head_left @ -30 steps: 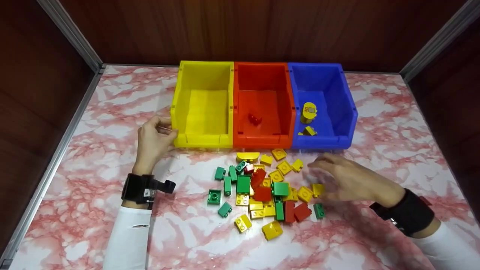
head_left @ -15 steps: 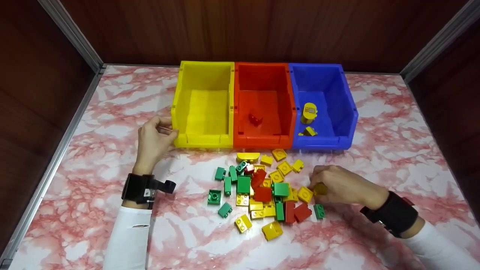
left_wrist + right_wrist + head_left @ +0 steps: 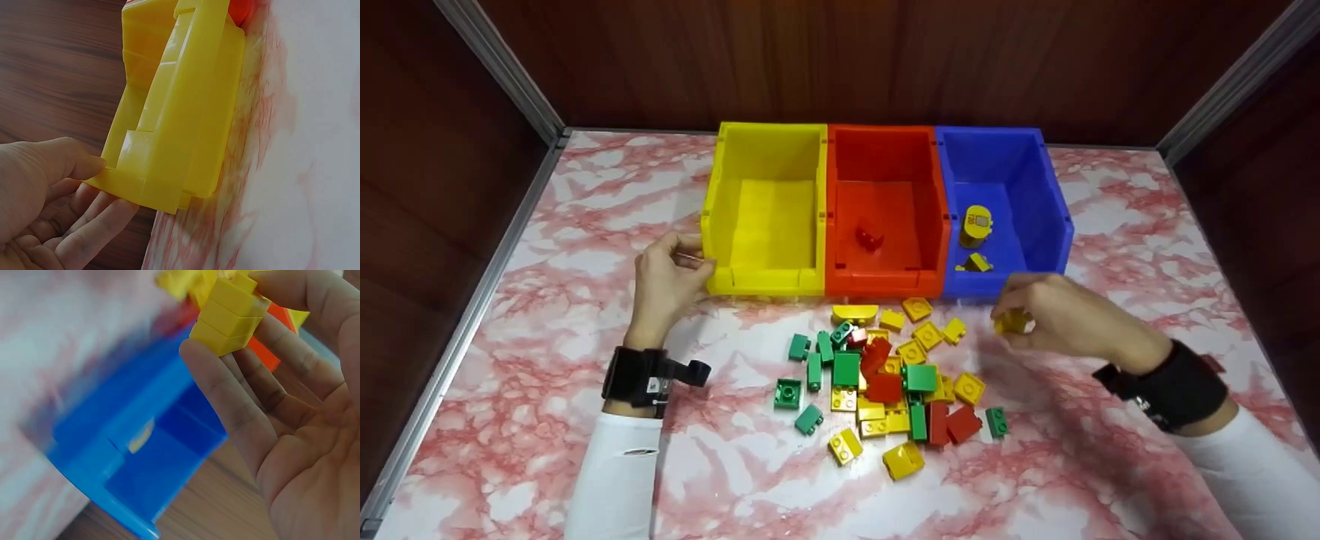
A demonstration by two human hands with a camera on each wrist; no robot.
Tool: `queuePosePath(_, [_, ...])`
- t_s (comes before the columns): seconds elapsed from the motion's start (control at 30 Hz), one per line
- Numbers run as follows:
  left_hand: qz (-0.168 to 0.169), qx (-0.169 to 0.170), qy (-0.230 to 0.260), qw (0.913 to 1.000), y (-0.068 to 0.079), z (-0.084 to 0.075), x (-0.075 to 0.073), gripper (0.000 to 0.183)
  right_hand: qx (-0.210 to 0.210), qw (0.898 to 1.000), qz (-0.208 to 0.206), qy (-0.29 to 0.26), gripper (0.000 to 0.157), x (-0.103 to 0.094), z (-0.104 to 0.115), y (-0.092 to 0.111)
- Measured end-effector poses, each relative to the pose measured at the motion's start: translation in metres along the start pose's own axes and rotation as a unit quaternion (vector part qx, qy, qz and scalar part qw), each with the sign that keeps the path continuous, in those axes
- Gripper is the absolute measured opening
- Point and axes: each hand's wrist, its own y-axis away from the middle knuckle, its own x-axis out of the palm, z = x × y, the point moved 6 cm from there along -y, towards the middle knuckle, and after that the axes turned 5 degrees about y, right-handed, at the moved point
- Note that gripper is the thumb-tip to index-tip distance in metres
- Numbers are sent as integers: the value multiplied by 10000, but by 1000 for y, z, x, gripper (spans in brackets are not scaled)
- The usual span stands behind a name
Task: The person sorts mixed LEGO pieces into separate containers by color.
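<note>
My right hand (image 3: 1065, 319) pinches a yellow toy brick (image 3: 228, 318) between thumb and fingers, just in front of the blue bin (image 3: 1046, 281). In the right wrist view the brick has a stepped, grooved side. My left hand (image 3: 667, 281) grips the front left corner of the yellow bin (image 3: 765, 281), thumb on the rim and fingers against the outer side in the left wrist view. Between the hands lies a loose pile of yellow, red and green bricks, among them a green brick (image 3: 846, 369), a red brick (image 3: 884, 388) and a yellow brick (image 3: 904, 460).
A red bin (image 3: 885, 283) stands between the yellow and blue ones and holds a small red piece (image 3: 870, 238). Inside the blue bin are a round-topped yellow block (image 3: 976, 225) and a smaller yellow piece (image 3: 978, 262). Dark wooden panels (image 3: 877, 60) enclose the marbled table (image 3: 510, 420).
My right hand came down at the right of the pile, took a yellow brick from there and lifted it toward the blue bin. The left hand stayed on the yellow bin.
</note>
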Motion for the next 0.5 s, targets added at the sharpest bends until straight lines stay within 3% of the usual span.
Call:
queuePosePath(0.23, [74, -23, -12, 10000, 0, 0, 1, 25, 226, 9990, -290, 250, 19, -36, -19, -31])
queuePosePath(0.5, [66, -67, 22, 10000, 1, 0, 2, 25, 769, 9952, -336, 504, 19, -50, -51, -77])
